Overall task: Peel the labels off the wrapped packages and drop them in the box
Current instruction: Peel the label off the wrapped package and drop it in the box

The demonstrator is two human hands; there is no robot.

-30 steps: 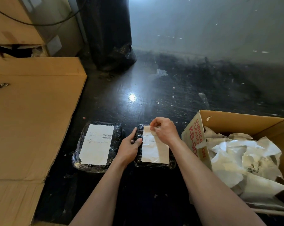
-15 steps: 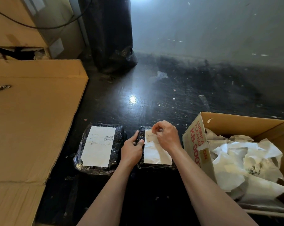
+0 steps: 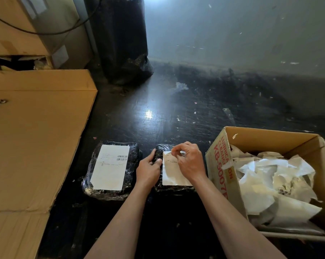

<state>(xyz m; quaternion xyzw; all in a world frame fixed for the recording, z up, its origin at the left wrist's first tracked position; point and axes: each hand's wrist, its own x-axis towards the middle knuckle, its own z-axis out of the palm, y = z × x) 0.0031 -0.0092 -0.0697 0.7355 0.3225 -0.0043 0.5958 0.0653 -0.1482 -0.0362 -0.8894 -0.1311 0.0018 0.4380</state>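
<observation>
A small black package wrapped in glossy plastic film [image 3: 173,188] lies on the dark, scuffed floor [image 3: 176,113], just beside the open brown cardboard box printed with red lettering [image 3: 219,165]. Its left edge is gripped by the left hand [image 3: 148,169], with the thumb laid on top. The far edge of its white rectangular paper label [image 3: 173,176] is pinched between the curled fingers [image 3: 176,147] of the right hand [image 3: 189,161], and that edge looks lifted and creased. The rest of the label appears stuck flat.

The main risk is judged to be tearing. If the paper is pulled quickly or steeply upward, a strip may be ripped away and the remainder left bonded to the film. The film itself could also be stretched or split, since it is thin and wrinkled. If the left-hand grip is loosened, the light package would probably be dragged along with the label instead of being held down.

A freed label may cling to the fingers by its adhesive and miss the box, where crumpled white label scraps [image 3: 266,176] are already heaped. A second, larger black film-wrapped package [image 3: 94,165] with its own white barcoded label [image 3: 110,167] lies untouched to the left, close enough to be nudged.
</observation>
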